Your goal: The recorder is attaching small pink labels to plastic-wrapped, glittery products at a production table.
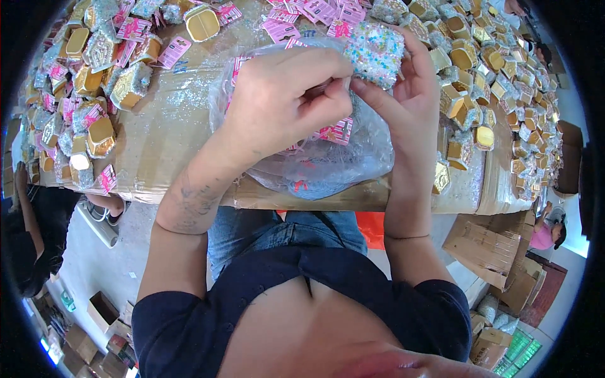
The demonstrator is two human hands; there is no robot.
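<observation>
My left hand point(287, 94) is curled, its thumb and fingers pinching something small at the edge of a sparkly, glitter-covered block point(376, 51). My right hand point(409, 94) holds that block from below and behind, its fingers meeting the left hand's fingertips. Both hands hover over a clear plastic bag point(328, 160) holding pink paper tags, which lies on the cardboard-covered table point(183, 126) near its front edge. What exactly the fingertips pinch is hidden.
Piles of gold trays with glittery pieces point(94, 94) and pink tags point(173, 51) cover the table's left; many more gold trays point(498, 82) fill the right. Another person point(31, 233) sits at the left, one more point(547, 232) at the right. Cardboard boxes point(498, 252) stand on the floor.
</observation>
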